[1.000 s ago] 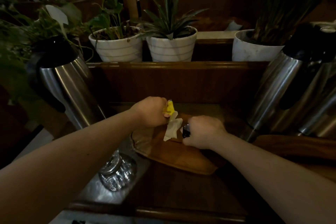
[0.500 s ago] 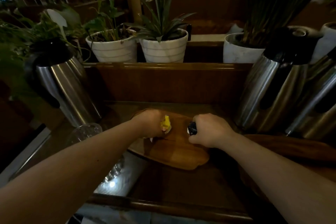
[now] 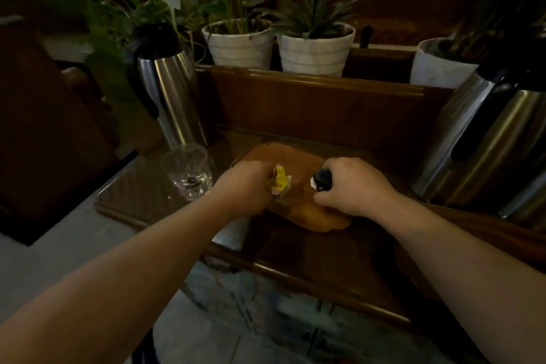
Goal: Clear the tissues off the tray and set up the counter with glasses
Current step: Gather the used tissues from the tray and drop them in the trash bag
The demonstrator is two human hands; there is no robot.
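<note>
A brown wooden tray (image 3: 298,156) lies on the dark wooden counter (image 3: 319,248). My left hand (image 3: 245,183) is closed over the tray's left part on a crumpled bundle of yellow and white tissue (image 3: 280,182). My right hand (image 3: 351,186) is fisted over the tray's right part around a small dark object (image 3: 322,180) with a white patch; what it is I cannot tell. An empty clear glass (image 3: 189,171) stands on the counter just left of my left hand.
A steel thermos jug (image 3: 168,91) stands behind the glass at the left. Two larger steel jugs (image 3: 487,142) crowd the right side. White plant pots (image 3: 316,50) sit on the raised wooden ledge behind. Light floor shows below the counter's front edge.
The loose white tissue seen hanging a second ago is now bunched into my left fist. The view has pulled back and shifted, so the glass now appears upright left of the tray.
</note>
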